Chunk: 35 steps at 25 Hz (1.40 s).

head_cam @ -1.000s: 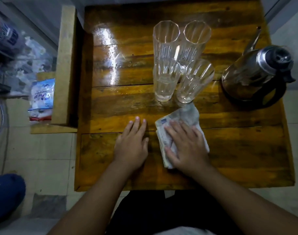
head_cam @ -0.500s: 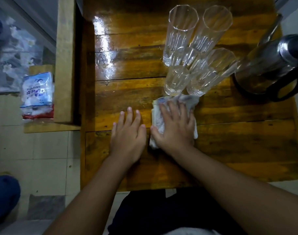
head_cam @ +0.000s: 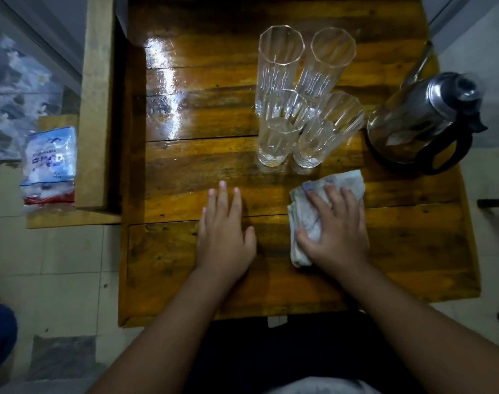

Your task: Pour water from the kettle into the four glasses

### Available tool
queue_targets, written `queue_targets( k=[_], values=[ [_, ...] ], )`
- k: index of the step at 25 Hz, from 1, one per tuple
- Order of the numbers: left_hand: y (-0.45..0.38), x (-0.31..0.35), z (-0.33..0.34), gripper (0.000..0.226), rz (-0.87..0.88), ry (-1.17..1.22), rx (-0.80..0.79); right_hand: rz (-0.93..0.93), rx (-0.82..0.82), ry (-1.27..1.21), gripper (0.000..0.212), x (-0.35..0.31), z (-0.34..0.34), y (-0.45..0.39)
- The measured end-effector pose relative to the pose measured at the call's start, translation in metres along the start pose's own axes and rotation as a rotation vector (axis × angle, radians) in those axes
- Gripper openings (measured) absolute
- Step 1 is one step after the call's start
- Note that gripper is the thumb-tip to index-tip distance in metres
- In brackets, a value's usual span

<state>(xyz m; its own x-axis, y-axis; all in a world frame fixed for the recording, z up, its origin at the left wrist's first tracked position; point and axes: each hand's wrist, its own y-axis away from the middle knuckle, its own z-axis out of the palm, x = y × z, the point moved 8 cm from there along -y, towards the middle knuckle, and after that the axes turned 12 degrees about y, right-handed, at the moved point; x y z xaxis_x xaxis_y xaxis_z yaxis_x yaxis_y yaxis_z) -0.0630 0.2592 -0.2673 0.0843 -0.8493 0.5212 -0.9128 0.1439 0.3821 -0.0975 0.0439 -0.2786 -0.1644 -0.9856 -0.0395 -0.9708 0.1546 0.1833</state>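
Kettle (head_cam: 418, 120): upright at table's (head_cam: 185, 172) right edge, beside four clustered glasses (head_cam: 305, 103). Your right hand (head_cam: 336, 231): spread flat, pressing a cloth (head_cam: 305, 220). Your left hand (head_cam: 225, 231): flat, released, on bare wood.

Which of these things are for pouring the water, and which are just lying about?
For the job: kettle; four glasses; wooden table they stand on.

Lying about: plastic packet off the table's left side; cloth under the right hand; left hand rests flat, idle.
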Motion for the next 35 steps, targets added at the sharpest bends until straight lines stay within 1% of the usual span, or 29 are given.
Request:
queue_targets(
  k=[2,3,4,7,9,11,13,15,17,19,22,27,29,33,35],
  values=[
    [0.002,0.018,0.019,0.073,0.061,-0.005,-0.05,0.108,0.007,-0.032,0.078,-0.013,0.0,-0.011],
    [0.001,0.023,0.025,0.07,0.064,-0.017,-0.058,0.123,0.007,-0.024,0.078,-0.024,0.0,-0.013],
    [-0.001,0.024,0.028,0.067,0.048,-0.022,-0.049,0.087,0.011,-0.008,0.078,-0.036,0.001,-0.012],
    [-0.007,0.027,0.029,0.06,-0.045,0.027,0.002,-0.162,0.021,0.006,0.077,-0.041,0.001,-0.001],
    [-0.006,0.036,0.03,0.061,-0.092,0.053,0.04,-0.302,0.03,-0.017,0.074,-0.022,-0.003,0.005],
    [0.001,0.056,0.039,0.065,-0.077,0.059,0.065,-0.358,0.017,-0.011,0.073,0.008,-0.003,0.008],
    [0.01,0.08,0.056,0.069,-0.012,0.043,0.038,-0.309,-0.003,0.003,0.074,0.047,-0.003,0.006],
    [0.014,0.1,0.074,0.075,0.033,-0.001,0.007,-0.195,-0.016,0.0,0.074,0.097,-0.005,0.003],
    [0.011,0.109,0.087,0.082,0.041,-0.05,-0.018,-0.101,-0.021,0.013,0.075,0.143,-0.006,0.002],
    [0.008,0.111,0.095,0.089,0.029,-0.098,-0.043,-0.06,-0.025,0.015,0.076,0.169,-0.007,0.003],
    [0.007,0.109,0.099,0.092,0.002,-0.109,-0.069,-0.063,-0.036,0.015,0.078,0.174,-0.004,0.003],
    [0.006,0.11,0.097,0.092,0.002,-0.108,-0.066,-0.057,-0.041,0.05,0.079,0.169,-0.003,0.002],
    [0.008,0.112,0.098,0.091,0.009,-0.111,-0.09,-0.063,-0.104,0.072,0.081,0.171,0.004,0.003],
    [0.0,0.118,0.08,0.076,-0.014,-0.095,-0.174,-0.063,-0.234,0.136,0.082,0.164,-0.009,0.0],
    [0.005,0.136,0.059,0.069,0.048,-0.101,-0.128,-0.05,-0.181,0.057,0.078,0.151,-0.036,0.005]
  ],
)
